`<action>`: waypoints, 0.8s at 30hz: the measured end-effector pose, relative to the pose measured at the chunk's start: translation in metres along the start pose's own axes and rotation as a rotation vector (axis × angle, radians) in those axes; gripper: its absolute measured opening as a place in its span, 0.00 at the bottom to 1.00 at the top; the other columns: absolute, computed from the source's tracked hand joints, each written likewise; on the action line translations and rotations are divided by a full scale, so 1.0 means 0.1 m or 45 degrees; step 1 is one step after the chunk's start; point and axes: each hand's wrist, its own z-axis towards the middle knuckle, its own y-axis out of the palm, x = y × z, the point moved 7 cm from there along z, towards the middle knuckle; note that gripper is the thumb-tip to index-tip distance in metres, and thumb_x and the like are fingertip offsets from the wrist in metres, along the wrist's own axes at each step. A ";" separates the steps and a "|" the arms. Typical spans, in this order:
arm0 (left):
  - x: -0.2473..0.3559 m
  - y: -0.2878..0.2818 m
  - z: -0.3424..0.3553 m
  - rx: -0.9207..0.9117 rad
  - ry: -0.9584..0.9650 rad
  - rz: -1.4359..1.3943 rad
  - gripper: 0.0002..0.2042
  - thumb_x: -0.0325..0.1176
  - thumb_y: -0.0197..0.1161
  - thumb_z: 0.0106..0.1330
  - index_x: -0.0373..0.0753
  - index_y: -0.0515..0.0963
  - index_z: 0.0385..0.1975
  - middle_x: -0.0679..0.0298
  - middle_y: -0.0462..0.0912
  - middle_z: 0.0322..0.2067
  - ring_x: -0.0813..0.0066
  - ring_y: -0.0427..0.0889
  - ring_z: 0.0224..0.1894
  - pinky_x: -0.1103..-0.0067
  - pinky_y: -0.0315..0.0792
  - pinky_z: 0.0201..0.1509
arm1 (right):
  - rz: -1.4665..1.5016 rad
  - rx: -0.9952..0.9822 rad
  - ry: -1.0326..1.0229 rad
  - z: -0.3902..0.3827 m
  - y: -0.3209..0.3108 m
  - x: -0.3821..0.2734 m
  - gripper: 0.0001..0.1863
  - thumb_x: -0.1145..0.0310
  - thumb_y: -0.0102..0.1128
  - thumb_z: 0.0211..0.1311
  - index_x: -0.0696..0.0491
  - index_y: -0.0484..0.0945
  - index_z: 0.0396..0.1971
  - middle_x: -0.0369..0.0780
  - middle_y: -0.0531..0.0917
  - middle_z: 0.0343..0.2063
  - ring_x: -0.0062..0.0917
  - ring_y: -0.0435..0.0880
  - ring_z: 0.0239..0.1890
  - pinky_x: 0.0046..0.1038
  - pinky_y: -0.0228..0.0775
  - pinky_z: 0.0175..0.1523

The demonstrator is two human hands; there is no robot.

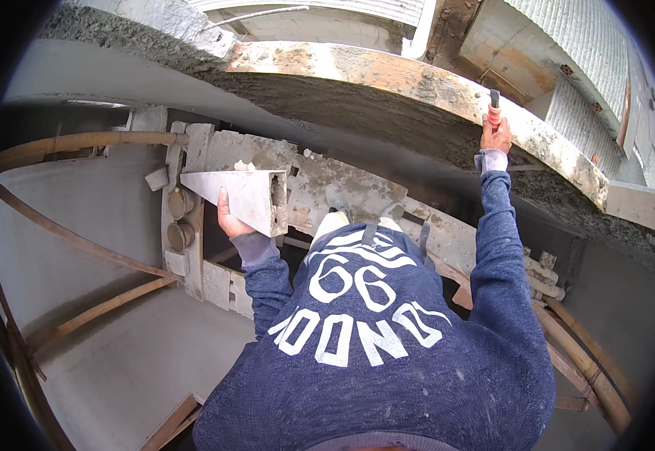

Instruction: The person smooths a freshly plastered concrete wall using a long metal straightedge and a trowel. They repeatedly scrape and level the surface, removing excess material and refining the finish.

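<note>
My left hand [231, 216] is closed on the near side of a pale grey, wedge-shaped holder [229, 188]. The holder narrows to a point at the left, and its right end is crusted with mortar. A small pale lump [245, 165] shows at its far edge. Out ahead on the right, my right hand [496, 137] grips a tool with a red handle [494, 115] and a dark upper end. That tool is at the long wooden board [387, 64] along the concrete ledge; its working part cannot be made out.
My feet [338, 198] stand on mortar-spattered planks [316, 177]. Bamboo poles [87, 140] frame the left side, with more poles [594, 376] at lower right. A grey plastered wall [117, 361] drops away at left. Corrugated roofing [583, 52] lies beyond the ledge.
</note>
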 end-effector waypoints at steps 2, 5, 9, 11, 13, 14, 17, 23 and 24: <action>-0.03 -0.01 -0.01 0.134 0.100 -0.033 0.31 0.38 0.50 0.68 0.28 0.59 0.69 0.50 0.68 0.66 0.53 0.63 0.71 0.54 0.53 0.76 | 0.260 -0.209 0.053 -0.32 -0.01 -0.29 0.22 0.51 0.60 0.67 0.55 0.75 0.46 0.44 0.83 0.33 0.36 0.81 0.36 0.37 0.73 0.46; -0.07 0.07 0.08 0.209 0.109 -0.146 0.33 0.42 0.51 0.66 0.28 0.61 0.68 0.49 0.70 0.65 0.50 0.64 0.70 0.54 0.55 0.74 | 0.577 -0.628 0.485 -1.02 0.19 -0.27 0.24 0.52 0.55 0.71 0.54 0.68 0.57 0.38 0.79 0.28 0.21 0.77 0.25 0.25 0.70 0.29; 0.01 0.20 0.19 0.144 0.097 -0.073 0.32 0.43 0.51 0.67 0.27 0.61 0.67 0.50 0.70 0.64 0.49 0.65 0.69 0.52 0.57 0.73 | 1.080 -0.702 0.521 -1.90 0.36 -0.62 0.33 0.58 0.47 0.74 0.47 0.51 0.74 0.37 0.75 0.34 0.16 0.70 0.18 0.22 0.62 0.15; 0.12 0.25 0.13 0.034 0.121 0.072 0.29 0.38 0.50 0.69 0.28 0.61 0.68 0.49 0.70 0.65 0.53 0.69 0.68 0.55 0.60 0.74 | 1.154 -0.956 0.923 -2.31 0.27 -1.06 0.36 0.60 0.43 0.75 0.44 0.41 0.77 0.40 0.76 0.44 0.19 0.74 0.19 0.21 0.65 0.17; 0.15 0.33 0.20 0.101 0.116 0.067 0.28 0.38 0.50 0.69 0.28 0.64 0.67 0.48 0.73 0.63 0.52 0.72 0.65 0.54 0.63 0.72 | 1.367 -1.009 0.892 -2.47 0.10 -1.49 0.36 0.58 0.40 0.75 0.42 0.37 0.77 0.42 0.78 0.48 0.22 0.79 0.21 0.19 0.65 0.15; 0.24 0.29 0.19 0.136 0.053 0.179 0.24 0.37 0.50 0.70 0.29 0.70 0.62 0.48 0.79 0.57 0.50 0.78 0.59 0.52 0.69 0.67 | 1.516 -1.230 0.885 -2.53 0.08 -1.64 0.35 0.55 0.40 0.76 0.41 0.40 0.77 0.48 0.78 0.49 0.24 0.82 0.24 0.19 0.66 0.15; 0.27 0.43 0.26 -0.194 -0.003 -0.085 0.32 0.40 0.49 0.66 0.27 0.62 0.67 0.49 0.69 0.66 0.49 0.66 0.69 0.53 0.56 0.75 | 1.734 -1.504 1.006 -2.67 -0.15 -2.03 0.33 0.55 0.46 0.74 0.42 0.48 0.74 0.52 0.78 0.46 0.27 0.85 0.28 0.19 0.77 0.22; 0.36 0.48 0.33 0.285 0.230 0.019 0.23 0.37 0.52 0.69 0.25 0.71 0.57 0.42 0.79 0.54 0.44 0.78 0.56 0.54 0.71 0.65 | 2.103 -1.534 0.873 -2.56 -0.49 -2.46 0.46 0.55 0.69 0.59 0.43 0.50 0.72 0.46 0.74 0.50 0.34 0.82 0.49 0.33 0.81 0.50; 0.39 0.47 0.32 0.292 0.232 0.010 0.23 0.36 0.52 0.69 0.25 0.71 0.57 0.42 0.78 0.54 0.44 0.78 0.56 0.53 0.71 0.65 | 2.062 -1.578 0.837 -2.51 -0.55 -2.51 0.50 0.54 0.75 0.54 0.43 0.51 0.71 0.43 0.72 0.51 0.34 0.81 0.52 0.36 0.79 0.56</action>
